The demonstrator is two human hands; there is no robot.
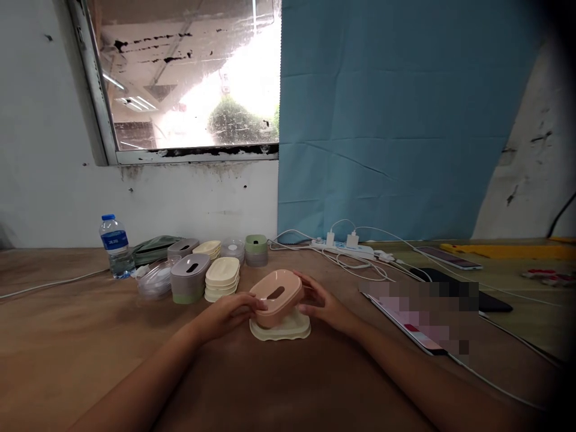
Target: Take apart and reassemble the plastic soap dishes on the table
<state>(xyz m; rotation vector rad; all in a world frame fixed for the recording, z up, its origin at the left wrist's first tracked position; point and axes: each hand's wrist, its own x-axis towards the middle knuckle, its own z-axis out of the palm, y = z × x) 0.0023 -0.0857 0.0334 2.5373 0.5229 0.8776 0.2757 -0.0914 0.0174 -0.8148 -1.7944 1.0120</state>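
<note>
Between my two hands is a pink oval plastic lid [288,288] with a slot in its top, tilted toward me. My left hand [231,313] grips its left edge, thumb on the rim. On the opposite side my right hand [326,306] holds the lid with curved fingers. Beneath it a cream plastic piece [283,329] with a wavy front edge lies on the brown table. I cannot tell whether the lid touches this piece. A stack of cream lids [223,273] stands left of my hands, beside a grey-purple slotted container [189,276] with a green base.
Further left are clear plastic covers [155,279], a water bottle [116,246] and a green pouch [153,249]. A small green-and-grey container [256,249] stands at the back. Cables run from a power strip [344,247]; a partly blurred tablet [405,318] lies at right.
</note>
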